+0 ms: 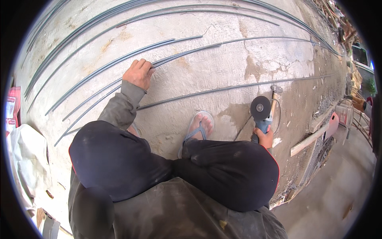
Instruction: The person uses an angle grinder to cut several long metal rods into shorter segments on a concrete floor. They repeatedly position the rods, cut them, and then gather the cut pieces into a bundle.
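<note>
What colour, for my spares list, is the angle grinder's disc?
The disc is black, seen best in the head view.

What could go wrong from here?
The right hand holds a grinder whose black disc shows no guard in this view; a slip might injure the bare toes in the open sandal. What looks like a thin cord loops beside it and could snag. The bare left hand is on metal rods, so rough ends might scratch it.
</note>
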Available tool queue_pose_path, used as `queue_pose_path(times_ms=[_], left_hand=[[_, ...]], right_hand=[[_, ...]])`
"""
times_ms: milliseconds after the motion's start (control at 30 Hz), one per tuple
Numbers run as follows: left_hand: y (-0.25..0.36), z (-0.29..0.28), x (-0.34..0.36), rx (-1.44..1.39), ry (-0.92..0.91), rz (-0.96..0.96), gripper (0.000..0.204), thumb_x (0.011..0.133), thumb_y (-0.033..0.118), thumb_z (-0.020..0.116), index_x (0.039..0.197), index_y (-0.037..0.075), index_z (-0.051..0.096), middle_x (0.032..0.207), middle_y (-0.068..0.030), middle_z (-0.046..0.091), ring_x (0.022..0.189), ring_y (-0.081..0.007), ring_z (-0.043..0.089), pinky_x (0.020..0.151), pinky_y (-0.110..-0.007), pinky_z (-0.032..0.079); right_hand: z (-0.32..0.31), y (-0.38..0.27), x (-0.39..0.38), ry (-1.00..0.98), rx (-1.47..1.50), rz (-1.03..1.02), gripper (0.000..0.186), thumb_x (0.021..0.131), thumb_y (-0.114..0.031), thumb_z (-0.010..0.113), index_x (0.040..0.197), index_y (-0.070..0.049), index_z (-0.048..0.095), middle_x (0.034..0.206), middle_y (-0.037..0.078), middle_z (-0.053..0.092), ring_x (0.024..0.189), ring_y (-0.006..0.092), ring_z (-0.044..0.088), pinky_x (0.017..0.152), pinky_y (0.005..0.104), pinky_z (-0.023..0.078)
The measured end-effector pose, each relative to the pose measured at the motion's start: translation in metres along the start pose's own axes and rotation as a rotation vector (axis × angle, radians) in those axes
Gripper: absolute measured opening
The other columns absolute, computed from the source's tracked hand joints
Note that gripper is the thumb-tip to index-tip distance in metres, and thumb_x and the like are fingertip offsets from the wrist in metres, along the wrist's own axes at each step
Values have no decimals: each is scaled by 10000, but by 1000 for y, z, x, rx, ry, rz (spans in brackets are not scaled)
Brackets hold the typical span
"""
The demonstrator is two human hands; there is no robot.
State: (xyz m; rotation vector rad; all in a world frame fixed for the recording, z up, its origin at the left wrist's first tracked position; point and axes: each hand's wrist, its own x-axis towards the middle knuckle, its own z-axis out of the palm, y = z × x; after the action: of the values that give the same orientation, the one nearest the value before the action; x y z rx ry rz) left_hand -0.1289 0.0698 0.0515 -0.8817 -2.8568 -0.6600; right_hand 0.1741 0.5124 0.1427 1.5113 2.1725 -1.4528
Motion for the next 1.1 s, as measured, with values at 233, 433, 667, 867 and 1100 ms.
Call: queue_pose_path(times_ms=[233, 433, 667, 867, 1100], left_hand=[[3, 61, -71, -71, -30, -46, 214, 874, 126, 734, 1081, 97, 686, 1074, -68, 634, 1059, -293, 560, 928, -432, 474], [1, 66, -79, -130, 138, 1, 363, 852, 59, 728, 1199, 165, 733, 1227, -94, 647, 1175, -330, 568, 982, -454, 460], [-11, 74, -87, -183, 135, -41, 321, 856, 33, 738, 1124, 202, 788, 1232, -83, 661, 1197, -317, 565, 987, -472, 459], [-11, 73, -83, -174, 157, -18, 372, 855, 12, 721, 1159, 218, 777, 1244, -90, 662, 1211, -319, 571, 997, -484, 449], [-11, 70, -82, -177, 147, -20, 396, 842, -1, 713, 1167, 217, 778, 1248, -94, 663, 1206, -316, 578, 1004, -478, 444]], right_hand=[[26, -12, 67, -173, -238, -273, 341, 764, -200, 784, 998, 31, 695, 863, 93, 724, 775, 187, 679, 726, 348, 530], [71, -83, 113, -295, -455, -404, 424, 729, -267, 790, 1007, 42, 702, 904, 154, 747, 809, 249, 714, 759, 377, 545], [115, -124, 162, -355, -610, -475, 427, 707, -322, 794, 931, 36, 730, 857, 175, 743, 797, 294, 720, 748, 403, 547], [120, -131, 174, -373, -648, -433, 444, 706, -331, 803, 925, 48, 724, 851, 195, 736, 791, 297, 714, 742, 403, 543], [122, -138, 179, -364, -653, -493, 489, 697, -353, 810, 924, 66, 707, 858, 214, 730, 808, 315, 715, 747, 408, 542]])
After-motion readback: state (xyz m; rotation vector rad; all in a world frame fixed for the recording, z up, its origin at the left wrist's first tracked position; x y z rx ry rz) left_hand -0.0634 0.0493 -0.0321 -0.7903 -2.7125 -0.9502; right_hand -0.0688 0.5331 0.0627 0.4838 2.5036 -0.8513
